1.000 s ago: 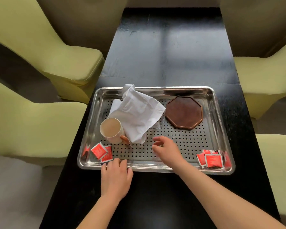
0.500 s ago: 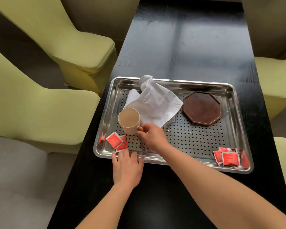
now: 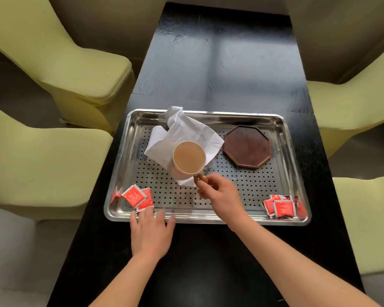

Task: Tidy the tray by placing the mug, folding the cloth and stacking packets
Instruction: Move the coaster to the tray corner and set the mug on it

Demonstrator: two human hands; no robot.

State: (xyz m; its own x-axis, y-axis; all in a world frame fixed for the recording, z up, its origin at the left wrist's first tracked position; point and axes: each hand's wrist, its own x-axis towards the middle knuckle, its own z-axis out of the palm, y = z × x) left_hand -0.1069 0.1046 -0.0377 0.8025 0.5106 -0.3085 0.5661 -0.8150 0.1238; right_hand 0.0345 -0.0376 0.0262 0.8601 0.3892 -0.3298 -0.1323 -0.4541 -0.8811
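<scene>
A perforated steel tray (image 3: 237, 218) lies on the black table. My right hand (image 3: 220, 193) grips the brown handle of a cream mug (image 3: 187, 159), which hangs lifted over the crumpled white cloth (image 3: 186, 131) in the tray's back left. A dark octagonal coaster (image 3: 247, 146) sits at the back right. Red packets (image 3: 136, 197) lie in the front left corner, and more red packets (image 3: 282, 207) in the front right corner. My left hand (image 3: 151, 231) rests flat on the table, fingers straight, touching the tray's front rim.
The long black table (image 3: 220, 63) runs away from me. Yellow-green armchairs (image 3: 60, 63) stand along the left side and more armchairs (image 3: 350, 103) along the right. Grey floor shows at the lower left.
My right hand reached left to the mug's handle, took hold of it and lifted the mug up and to the right over the cloth. The left hand stayed at the tray's rim.
</scene>
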